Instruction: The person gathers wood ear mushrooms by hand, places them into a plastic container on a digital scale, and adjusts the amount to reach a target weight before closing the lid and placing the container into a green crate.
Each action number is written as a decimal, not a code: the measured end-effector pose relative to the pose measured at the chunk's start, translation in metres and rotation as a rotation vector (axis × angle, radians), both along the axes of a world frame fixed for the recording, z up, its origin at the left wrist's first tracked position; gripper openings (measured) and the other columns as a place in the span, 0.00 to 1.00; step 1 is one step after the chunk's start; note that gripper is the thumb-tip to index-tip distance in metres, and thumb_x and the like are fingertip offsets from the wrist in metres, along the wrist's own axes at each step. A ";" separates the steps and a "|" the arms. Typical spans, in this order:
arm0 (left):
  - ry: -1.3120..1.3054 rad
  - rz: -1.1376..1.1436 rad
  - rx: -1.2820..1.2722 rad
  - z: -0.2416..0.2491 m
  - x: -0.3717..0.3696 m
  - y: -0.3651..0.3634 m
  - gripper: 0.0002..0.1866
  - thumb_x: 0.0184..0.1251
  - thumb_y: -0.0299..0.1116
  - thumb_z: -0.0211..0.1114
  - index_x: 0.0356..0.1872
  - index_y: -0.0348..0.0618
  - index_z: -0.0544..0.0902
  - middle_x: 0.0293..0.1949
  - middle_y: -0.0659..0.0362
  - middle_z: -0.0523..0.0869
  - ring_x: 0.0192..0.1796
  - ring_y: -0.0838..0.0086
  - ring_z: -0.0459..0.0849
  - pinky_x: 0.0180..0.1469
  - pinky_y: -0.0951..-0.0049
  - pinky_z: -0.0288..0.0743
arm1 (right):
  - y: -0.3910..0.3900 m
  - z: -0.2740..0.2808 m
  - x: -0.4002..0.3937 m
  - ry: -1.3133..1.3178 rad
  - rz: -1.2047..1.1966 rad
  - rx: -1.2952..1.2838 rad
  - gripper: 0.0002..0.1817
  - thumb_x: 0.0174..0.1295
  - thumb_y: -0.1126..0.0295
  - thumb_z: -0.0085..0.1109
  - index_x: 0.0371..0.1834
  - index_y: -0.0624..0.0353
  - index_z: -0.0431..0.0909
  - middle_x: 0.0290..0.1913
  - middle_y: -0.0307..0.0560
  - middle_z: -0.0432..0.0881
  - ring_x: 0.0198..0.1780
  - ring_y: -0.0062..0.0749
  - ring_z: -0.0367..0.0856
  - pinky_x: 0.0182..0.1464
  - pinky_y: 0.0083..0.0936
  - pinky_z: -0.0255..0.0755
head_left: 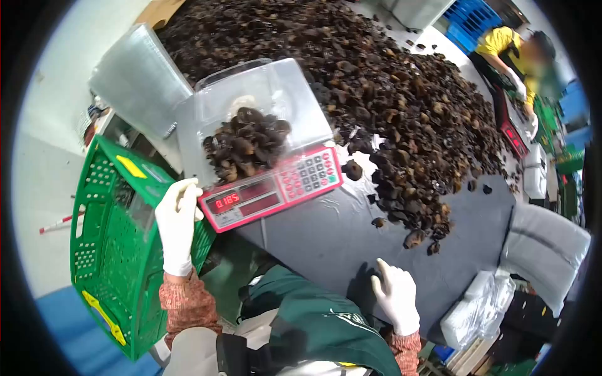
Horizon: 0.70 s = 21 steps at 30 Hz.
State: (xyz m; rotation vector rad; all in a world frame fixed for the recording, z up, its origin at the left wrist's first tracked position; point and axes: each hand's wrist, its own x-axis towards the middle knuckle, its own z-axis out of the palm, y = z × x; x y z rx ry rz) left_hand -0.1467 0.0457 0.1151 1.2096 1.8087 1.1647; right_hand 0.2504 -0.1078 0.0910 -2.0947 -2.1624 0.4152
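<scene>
A red-framed digital scale (269,199) reads 0.185 on its lit display. On its pan rests a clear plastic tray (285,84) with a heap of dark brown, mushroom-like pieces (248,144) in it. My left hand (177,219), in a white glove, is at the scale's left front corner, above the rim of a green crate. Its fingers are loosely bent, and nothing shows in them. My right hand (397,294), also gloved, hovers over the dark grey tabletop (332,232) with index finger and thumb apart, holding nothing.
A large pile of the same brown pieces (401,113) spreads across the table. Stacked clear trays (138,78) stand left of the scale, above the green crate (119,250). Wrapped trays (480,307) lie at right. A co-worker in yellow (501,41) works at another scale (514,138).
</scene>
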 end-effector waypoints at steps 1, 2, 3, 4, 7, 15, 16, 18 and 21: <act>0.001 -0.025 -0.006 0.001 0.002 0.000 0.14 0.81 0.34 0.58 0.54 0.34 0.85 0.36 0.60 0.88 0.23 0.86 0.75 0.26 0.83 0.66 | 0.005 -0.003 0.000 0.005 0.014 0.011 0.19 0.62 0.65 0.68 0.55 0.59 0.83 0.32 0.45 0.82 0.35 0.40 0.81 0.41 0.36 0.72; -0.009 -0.045 -0.022 0.000 0.003 0.001 0.14 0.82 0.34 0.58 0.52 0.33 0.85 0.35 0.61 0.88 0.22 0.86 0.74 0.25 0.83 0.65 | 0.010 -0.007 0.001 0.037 0.007 0.038 0.18 0.62 0.65 0.68 0.55 0.59 0.83 0.32 0.46 0.82 0.35 0.40 0.81 0.41 0.36 0.73; -0.015 -0.060 -0.038 0.000 0.003 0.001 0.14 0.82 0.35 0.57 0.50 0.33 0.85 0.33 0.61 0.88 0.21 0.86 0.73 0.24 0.83 0.64 | 0.017 -0.012 0.001 0.072 0.005 0.066 0.18 0.63 0.65 0.67 0.54 0.58 0.83 0.33 0.46 0.83 0.35 0.40 0.82 0.41 0.36 0.73; -0.030 -0.062 -0.040 -0.001 0.003 0.002 0.14 0.81 0.35 0.58 0.50 0.33 0.85 0.33 0.60 0.88 0.20 0.86 0.73 0.23 0.83 0.63 | 0.025 -0.018 0.002 0.080 -0.022 0.102 0.17 0.63 0.66 0.67 0.53 0.58 0.83 0.33 0.46 0.83 0.35 0.41 0.82 0.41 0.37 0.74; -0.075 -0.060 -0.047 -0.004 0.005 0.004 0.13 0.81 0.35 0.58 0.47 0.34 0.86 0.31 0.60 0.87 0.19 0.86 0.72 0.21 0.83 0.61 | 0.048 -0.041 0.009 0.116 -0.161 0.260 0.13 0.63 0.69 0.67 0.50 0.56 0.83 0.35 0.47 0.85 0.37 0.45 0.84 0.41 0.39 0.77; -0.201 -0.068 -0.037 -0.010 0.004 0.000 0.18 0.84 0.38 0.54 0.42 0.32 0.85 0.28 0.60 0.86 0.17 0.85 0.71 0.20 0.83 0.59 | 0.090 -0.081 0.015 0.123 -0.208 0.360 0.12 0.60 0.72 0.70 0.47 0.56 0.83 0.37 0.46 0.85 0.31 0.40 0.84 0.37 0.30 0.78; -0.223 -0.061 -0.034 -0.010 0.005 0.001 0.19 0.84 0.38 0.54 0.41 0.32 0.85 0.27 0.60 0.86 0.17 0.85 0.71 0.20 0.83 0.59 | 0.092 -0.081 0.015 0.122 -0.189 0.376 0.09 0.61 0.73 0.70 0.44 0.58 0.83 0.33 0.44 0.84 0.28 0.33 0.82 0.35 0.27 0.77; -0.291 -0.040 -0.075 -0.012 0.006 0.004 0.20 0.83 0.40 0.55 0.40 0.31 0.85 0.26 0.58 0.86 0.16 0.84 0.71 0.20 0.82 0.60 | 0.101 -0.070 0.006 0.329 -0.292 0.259 0.09 0.61 0.73 0.69 0.43 0.58 0.83 0.31 0.44 0.83 0.27 0.32 0.82 0.34 0.27 0.76; -0.345 -0.064 -0.084 -0.014 0.008 0.007 0.19 0.82 0.41 0.57 0.38 0.33 0.85 0.24 0.59 0.86 0.15 0.83 0.71 0.20 0.82 0.59 | 0.136 -0.026 -0.025 0.529 -0.197 0.277 0.08 0.61 0.75 0.69 0.43 0.58 0.84 0.31 0.43 0.83 0.27 0.28 0.80 0.33 0.24 0.75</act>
